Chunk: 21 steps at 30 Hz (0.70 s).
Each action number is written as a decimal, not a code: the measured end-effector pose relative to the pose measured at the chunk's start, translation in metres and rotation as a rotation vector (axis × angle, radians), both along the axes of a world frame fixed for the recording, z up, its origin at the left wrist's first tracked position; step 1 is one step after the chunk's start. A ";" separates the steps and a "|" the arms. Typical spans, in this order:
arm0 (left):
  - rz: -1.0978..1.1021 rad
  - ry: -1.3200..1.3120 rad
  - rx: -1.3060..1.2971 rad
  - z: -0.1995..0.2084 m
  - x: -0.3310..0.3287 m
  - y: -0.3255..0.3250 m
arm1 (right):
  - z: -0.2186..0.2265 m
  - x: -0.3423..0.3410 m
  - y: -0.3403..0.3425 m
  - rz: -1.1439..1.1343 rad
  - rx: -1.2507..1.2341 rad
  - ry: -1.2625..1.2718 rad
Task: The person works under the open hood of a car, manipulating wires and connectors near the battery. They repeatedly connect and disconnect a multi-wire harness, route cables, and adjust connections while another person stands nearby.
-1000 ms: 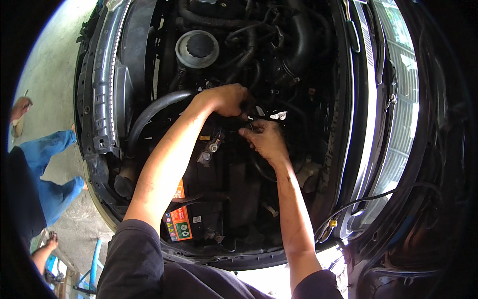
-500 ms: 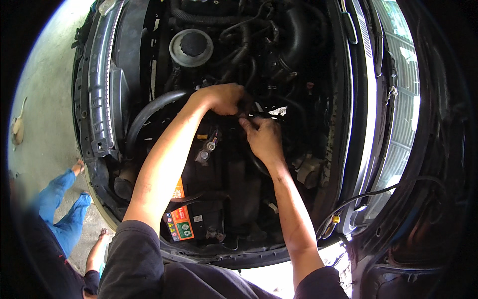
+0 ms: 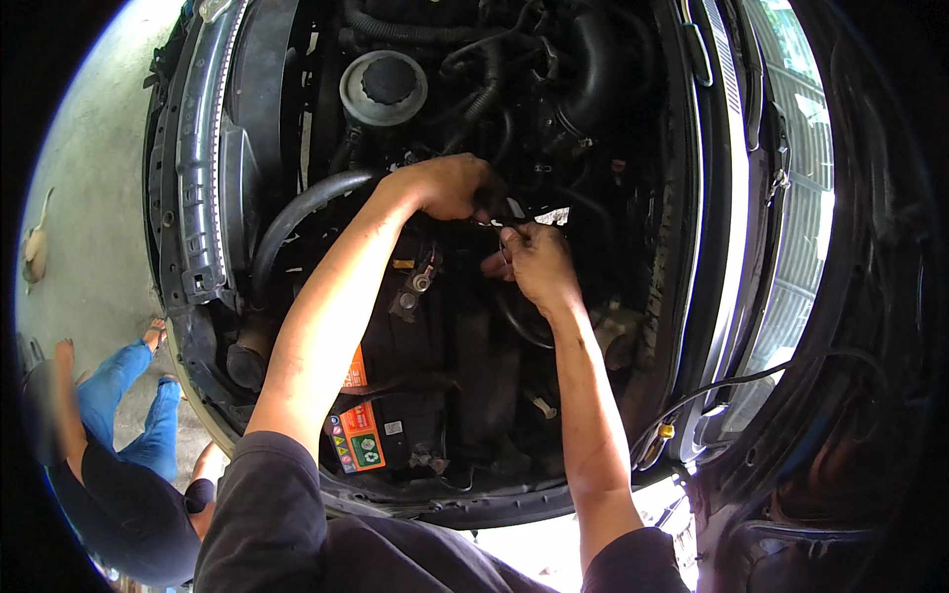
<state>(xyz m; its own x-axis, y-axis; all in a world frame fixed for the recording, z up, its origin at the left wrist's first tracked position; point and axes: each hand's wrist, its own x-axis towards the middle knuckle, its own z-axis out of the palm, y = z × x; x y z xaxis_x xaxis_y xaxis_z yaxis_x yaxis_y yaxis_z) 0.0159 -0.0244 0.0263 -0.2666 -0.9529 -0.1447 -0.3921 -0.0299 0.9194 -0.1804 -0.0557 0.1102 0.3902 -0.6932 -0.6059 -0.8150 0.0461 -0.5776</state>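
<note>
engine bay (image 3: pixel 425 507), with our left hand (image 3: pixel 457 188) and right hand (image 3: pixel 542 265) meeting near mid-frame

our right hand pinches a thin strand (image 3: pixel 503 255) (a wire, perhaps; too dark to be sure) just right of centre, seemingly using thumb and fingers for fine control in a tight space. our left hand curls just above and to its left, its fingertips lost in shadow, so we cannot tell what they grip; coming from the other side, it probably steadies the same spot. we reach over the battery (image 3: pixel 393 415), low and left of centre, because it sits between us and that spot. the pale reservoir (image 3: pixel 368 111), upper left of centre, has its dark cap (image 3: pixel 388 79) facing up, presumably for easy filling.
</note>
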 end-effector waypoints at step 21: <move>-0.016 0.060 -0.042 0.004 0.001 -0.002 | 0.009 -0.005 -0.011 -0.230 0.239 -0.064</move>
<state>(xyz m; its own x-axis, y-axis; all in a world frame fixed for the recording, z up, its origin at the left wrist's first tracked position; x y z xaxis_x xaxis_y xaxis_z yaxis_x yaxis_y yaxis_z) 0.0168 -0.0266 0.0305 -0.2890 -0.9533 -0.0876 -0.3360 0.0153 0.9418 -0.1852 -0.0667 0.1194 0.2830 -0.6090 -0.7410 -0.7297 0.3647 -0.5784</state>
